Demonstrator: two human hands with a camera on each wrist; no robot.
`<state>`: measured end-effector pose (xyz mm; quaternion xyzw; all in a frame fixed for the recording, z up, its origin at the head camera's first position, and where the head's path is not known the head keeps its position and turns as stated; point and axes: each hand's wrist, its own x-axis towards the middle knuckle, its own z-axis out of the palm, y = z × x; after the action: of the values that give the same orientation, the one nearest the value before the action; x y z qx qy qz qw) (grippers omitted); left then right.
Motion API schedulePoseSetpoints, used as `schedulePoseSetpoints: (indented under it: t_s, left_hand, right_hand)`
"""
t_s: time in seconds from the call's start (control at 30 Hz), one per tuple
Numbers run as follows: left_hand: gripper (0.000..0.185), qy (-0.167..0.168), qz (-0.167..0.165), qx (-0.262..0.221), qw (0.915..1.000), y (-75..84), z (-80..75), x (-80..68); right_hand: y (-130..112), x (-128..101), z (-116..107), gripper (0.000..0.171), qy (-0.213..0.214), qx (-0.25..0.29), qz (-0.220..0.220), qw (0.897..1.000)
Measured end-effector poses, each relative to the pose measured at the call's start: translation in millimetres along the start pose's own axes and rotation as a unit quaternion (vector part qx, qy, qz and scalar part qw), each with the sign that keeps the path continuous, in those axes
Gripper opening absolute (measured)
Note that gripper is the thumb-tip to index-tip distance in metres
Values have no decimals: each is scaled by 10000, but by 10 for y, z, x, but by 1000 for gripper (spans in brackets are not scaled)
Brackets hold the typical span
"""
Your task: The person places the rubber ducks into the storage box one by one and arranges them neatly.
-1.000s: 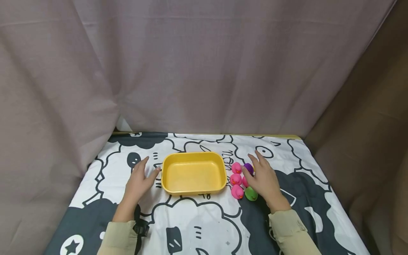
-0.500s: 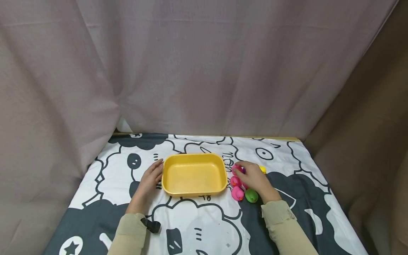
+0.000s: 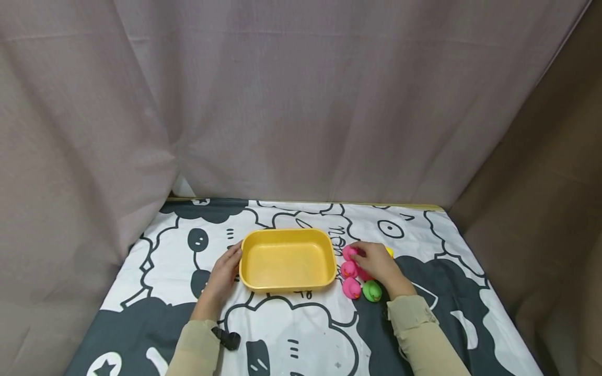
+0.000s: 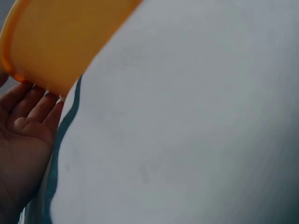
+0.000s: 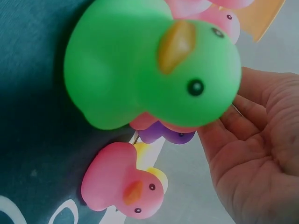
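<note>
Now my right hand (image 3: pixel 376 262) curls loosely over the ducks (image 3: pixel 350 269) just left of its fingers, gripping none; I should pinch one cleanly. Left fingers (image 3: pixel 233 259), straight, steady the tray (image 3: pixel 287 284).

Table (image 3: pixel 423 230) (cartoon-print cloth) bears yellow tub (image 3: pixel 287 260), toy ducks (image 3: pixel 351 288).
</note>
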<state>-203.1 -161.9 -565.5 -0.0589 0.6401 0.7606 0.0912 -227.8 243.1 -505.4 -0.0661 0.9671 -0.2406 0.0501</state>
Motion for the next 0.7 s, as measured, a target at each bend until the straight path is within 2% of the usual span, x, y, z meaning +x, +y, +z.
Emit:
schedulePoseSetpoints:
  t_s: [0.23, 0.47, 0.7]
  left_hand:
    - [46, 209, -49, -32, 9998, -22, 22, -16]
    - [48, 119, -41, -23, 9999, -64, -12, -42]
    - [51, 27, 29, 94, 9999, -66, -46, -1]
  right_hand:
    - [5, 5, -2, 41, -27, -32, 72, 10000]
    - [19, 8, 6, 42, -162, 108, 282, 9994]
    - [70, 65, -37, 39, -171, 398, 352, 9984]
